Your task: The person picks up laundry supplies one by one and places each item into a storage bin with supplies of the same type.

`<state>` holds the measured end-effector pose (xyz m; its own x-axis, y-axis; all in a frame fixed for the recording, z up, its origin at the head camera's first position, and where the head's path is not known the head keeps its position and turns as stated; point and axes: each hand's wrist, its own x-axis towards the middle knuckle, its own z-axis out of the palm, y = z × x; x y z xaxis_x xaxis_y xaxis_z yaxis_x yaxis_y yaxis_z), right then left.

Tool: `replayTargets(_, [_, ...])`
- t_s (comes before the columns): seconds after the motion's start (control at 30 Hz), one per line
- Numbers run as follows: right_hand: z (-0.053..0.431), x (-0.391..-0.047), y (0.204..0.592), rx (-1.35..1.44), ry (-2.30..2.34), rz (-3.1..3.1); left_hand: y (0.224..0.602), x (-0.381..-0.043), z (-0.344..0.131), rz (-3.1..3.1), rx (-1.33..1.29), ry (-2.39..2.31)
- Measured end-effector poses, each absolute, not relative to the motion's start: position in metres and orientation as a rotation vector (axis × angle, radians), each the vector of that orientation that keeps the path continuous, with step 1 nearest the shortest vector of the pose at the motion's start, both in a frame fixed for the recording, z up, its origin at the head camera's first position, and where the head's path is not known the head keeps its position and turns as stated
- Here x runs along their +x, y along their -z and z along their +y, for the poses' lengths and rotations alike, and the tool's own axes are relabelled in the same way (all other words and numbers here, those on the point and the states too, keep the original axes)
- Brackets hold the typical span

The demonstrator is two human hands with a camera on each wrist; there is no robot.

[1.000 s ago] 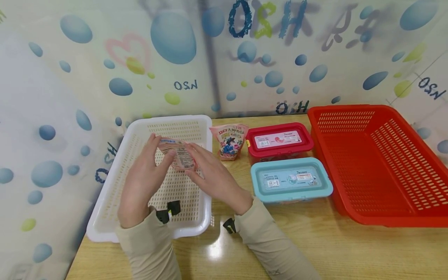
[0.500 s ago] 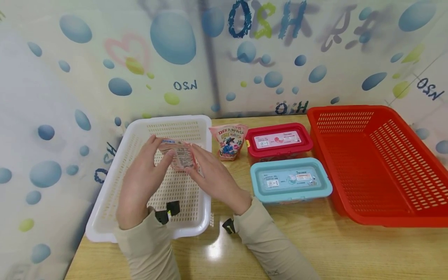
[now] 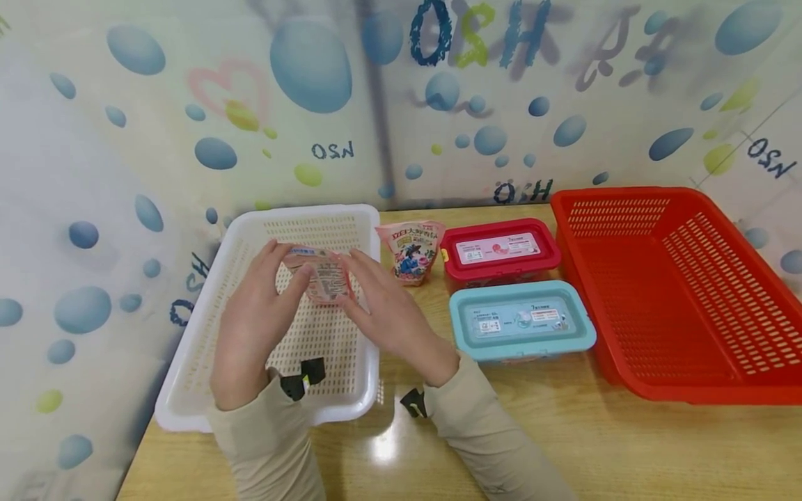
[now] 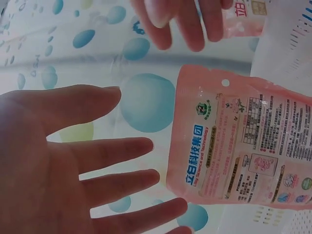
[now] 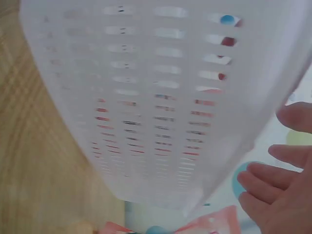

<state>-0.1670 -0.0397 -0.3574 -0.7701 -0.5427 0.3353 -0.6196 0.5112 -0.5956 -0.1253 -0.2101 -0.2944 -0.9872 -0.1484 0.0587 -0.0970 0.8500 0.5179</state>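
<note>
A pink pouch [image 3: 327, 277] with printed text and tables on its back stands upright in the white basket [image 3: 374, 313]. My left hand [image 3: 253, 327] is at its left side; in the left wrist view the left fingers [image 4: 119, 153] are straight and spread, their tips just short of the pouch [image 4: 239, 141]. On the other side is my right hand [image 3: 397, 316], thumb and fingers extended near the pouch's right edge. The right wrist view has this right hand [image 5: 280, 187] with loosely straight fingers over the basket rim, and pink shows through the slotted wall [image 5: 146, 122].
Another pink pouch [image 3: 411, 254] stands on the table [image 3: 388, 480] right of the white basket. Beside it are a red lidded box [image 3: 501, 271] and a light blue lidded box [image 3: 523, 353]. A large red basket [image 3: 601, 334] fills the right side. A bubble-patterned sheet [image 3: 401, 97] hangs behind.
My right hand has shifted slightly right, its fingers drawing back from the pouch so more of its right edge shows. The left hand and the pouch have hardly moved.
</note>
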Motion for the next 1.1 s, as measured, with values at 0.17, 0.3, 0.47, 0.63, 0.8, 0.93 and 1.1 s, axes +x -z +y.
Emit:
replayTargets(0.17, [-0.033,-0.164,0.346,1.0,-1.123,-2.591,0.291,-0.125,-0.204,-2.877,0.155,0.809])
replayTargets(0.3, [-0.027,-0.162,0.339,0.969,-1.119,-2.565,0.29,-0.126,-0.196,-2.855,0.104,0.807])
replayTargets(0.47, [-0.021,-0.159,0.327,0.942,-1.12,-2.54,0.29,-0.13,-0.188,-2.834,0.057,0.789])
replayTargets(0.63, [-0.012,-0.158,0.318,0.906,-1.165,-2.526,0.29,-0.13,-0.181,-2.809,-0.002,0.759])
replayTargets(0.8, [-0.002,-0.16,0.315,0.878,-1.259,-2.468,0.289,-0.129,-0.173,-2.792,-0.044,0.751])
replayTargets(0.93, [0.004,-0.162,0.314,0.864,-1.254,-2.435,0.291,-0.13,-0.166,-2.794,-0.084,0.748])
replayTargets(1.1, [0.01,-0.166,0.314,0.805,-1.238,-2.441,0.292,-0.132,-0.158,-2.818,-0.121,0.708])
